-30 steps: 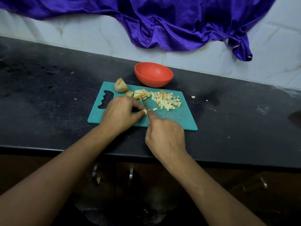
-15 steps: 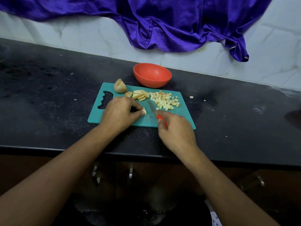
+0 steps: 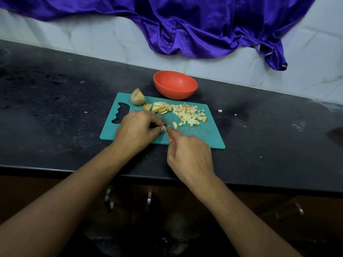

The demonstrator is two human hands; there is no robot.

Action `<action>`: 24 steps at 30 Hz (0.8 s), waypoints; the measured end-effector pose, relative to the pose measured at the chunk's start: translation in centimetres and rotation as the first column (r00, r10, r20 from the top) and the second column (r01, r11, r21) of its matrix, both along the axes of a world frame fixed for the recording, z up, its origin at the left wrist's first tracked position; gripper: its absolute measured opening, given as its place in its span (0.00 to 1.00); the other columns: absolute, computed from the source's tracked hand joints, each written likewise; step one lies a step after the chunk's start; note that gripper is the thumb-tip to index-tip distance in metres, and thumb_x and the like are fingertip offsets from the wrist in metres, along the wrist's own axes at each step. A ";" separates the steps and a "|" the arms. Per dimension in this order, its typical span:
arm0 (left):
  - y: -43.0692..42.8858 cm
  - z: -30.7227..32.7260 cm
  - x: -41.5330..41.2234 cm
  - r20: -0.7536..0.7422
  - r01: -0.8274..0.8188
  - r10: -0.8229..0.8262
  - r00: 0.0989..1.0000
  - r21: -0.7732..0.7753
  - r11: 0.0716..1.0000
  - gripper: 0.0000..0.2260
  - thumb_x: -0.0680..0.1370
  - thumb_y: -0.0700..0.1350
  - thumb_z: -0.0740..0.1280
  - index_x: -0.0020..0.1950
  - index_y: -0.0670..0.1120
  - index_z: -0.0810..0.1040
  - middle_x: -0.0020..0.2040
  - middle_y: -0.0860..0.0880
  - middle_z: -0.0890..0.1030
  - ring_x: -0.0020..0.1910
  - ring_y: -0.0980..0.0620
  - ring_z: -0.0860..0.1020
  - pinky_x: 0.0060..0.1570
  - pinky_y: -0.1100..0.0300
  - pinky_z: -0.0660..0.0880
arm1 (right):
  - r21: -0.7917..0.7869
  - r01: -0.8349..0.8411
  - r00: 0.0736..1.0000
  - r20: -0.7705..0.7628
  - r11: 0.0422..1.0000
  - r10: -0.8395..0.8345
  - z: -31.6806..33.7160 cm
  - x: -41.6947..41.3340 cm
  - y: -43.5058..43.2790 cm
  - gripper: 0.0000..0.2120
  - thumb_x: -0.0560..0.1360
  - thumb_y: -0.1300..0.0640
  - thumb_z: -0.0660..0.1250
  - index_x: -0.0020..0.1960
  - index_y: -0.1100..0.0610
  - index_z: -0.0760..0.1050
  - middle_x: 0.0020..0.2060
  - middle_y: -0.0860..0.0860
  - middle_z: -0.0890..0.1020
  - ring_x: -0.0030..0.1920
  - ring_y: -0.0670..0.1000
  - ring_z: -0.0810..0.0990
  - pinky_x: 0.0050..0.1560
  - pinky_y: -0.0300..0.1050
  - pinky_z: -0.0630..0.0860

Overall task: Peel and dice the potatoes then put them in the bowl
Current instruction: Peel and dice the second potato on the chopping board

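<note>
A teal cutting board lies on the black counter. On it sit a potato chunk with skin, a few potato slices and a heap of diced potato. My left hand pinches a small potato piece against the board. My right hand grips a red-handled knife; its blade lies against that piece. One cut bit rests just right of the blade. A red bowl stands behind the board, with nothing visible inside.
The black counter runs to a white tiled wall draped with purple cloth. A few potato crumbs lie right of the board. Cabinet handles show below the counter edge.
My right hand swung the knife right with the blade raised off the piece, then came back left to it. A freshly cut bit now lies right of the blade. The left hand stayed put.
</note>
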State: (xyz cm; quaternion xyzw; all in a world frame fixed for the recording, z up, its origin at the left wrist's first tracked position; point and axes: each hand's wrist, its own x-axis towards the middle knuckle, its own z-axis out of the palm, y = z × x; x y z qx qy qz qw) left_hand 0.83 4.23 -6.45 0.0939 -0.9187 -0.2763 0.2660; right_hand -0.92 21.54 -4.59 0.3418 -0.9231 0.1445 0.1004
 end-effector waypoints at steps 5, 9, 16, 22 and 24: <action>0.2 0.0 0.0 0.015 -0.029 0.030 0.999 -0.036 0.999 0.06 0.75 0.49 0.76 0.51 0.53 0.87 0.50 0.59 0.86 0.51 0.59 0.82 0.56 0.53 0.80 | 0.103 -0.039 0.999 -0.010 0.994 0.041 0.1 -0.1 0.5 0.24 0.84 0.51 0.58 0.80 0.46 0.63 0.42 0.50 0.82 0.42 0.52 0.80 0.40 0.48 0.74; 0.3 0.1 0.1 0.025 -0.047 0.047 0.999 -0.022 0.999 0.06 0.76 0.50 0.75 0.52 0.54 0.87 0.49 0.59 0.86 0.51 0.59 0.82 0.57 0.55 0.79 | 0.047 -0.027 1.000 0.001 0.999 0.027 0.3 -0.6 1.4 0.22 0.84 0.49 0.57 0.78 0.43 0.66 0.42 0.48 0.82 0.41 0.49 0.77 0.39 0.46 0.71; 0.2 0.1 0.2 0.037 -0.042 0.040 0.998 0.045 0.998 0.12 0.75 0.50 0.76 0.58 0.53 0.85 0.50 0.57 0.86 0.52 0.59 0.82 0.59 0.52 0.80 | -0.109 0.031 0.992 0.128 0.994 -0.017 0.9 -1.4 2.3 0.20 0.84 0.49 0.60 0.75 0.42 0.71 0.47 0.47 0.84 0.41 0.47 0.78 0.43 0.48 0.79; 0.3 0.1 0.2 0.034 -0.031 0.028 0.999 0.084 0.996 0.23 0.74 0.49 0.77 0.68 0.53 0.79 0.48 0.61 0.86 0.56 0.56 0.82 0.60 0.49 0.79 | -0.128 -0.023 0.997 0.071 0.991 0.033 0.3 0.1 1.0 0.21 0.84 0.48 0.59 0.76 0.42 0.69 0.45 0.47 0.84 0.43 0.48 0.80 0.43 0.49 0.79; 0.3 0.0 0.3 0.029 -0.027 0.025 0.999 0.079 0.997 0.23 0.74 0.49 0.77 0.69 0.52 0.79 0.49 0.61 0.86 0.56 0.56 0.82 0.61 0.49 0.79 | -0.120 -0.017 0.998 0.061 0.993 0.024 0.0 0.2 0.7 0.21 0.84 0.48 0.58 0.77 0.42 0.68 0.44 0.47 0.83 0.43 0.48 0.80 0.42 0.49 0.78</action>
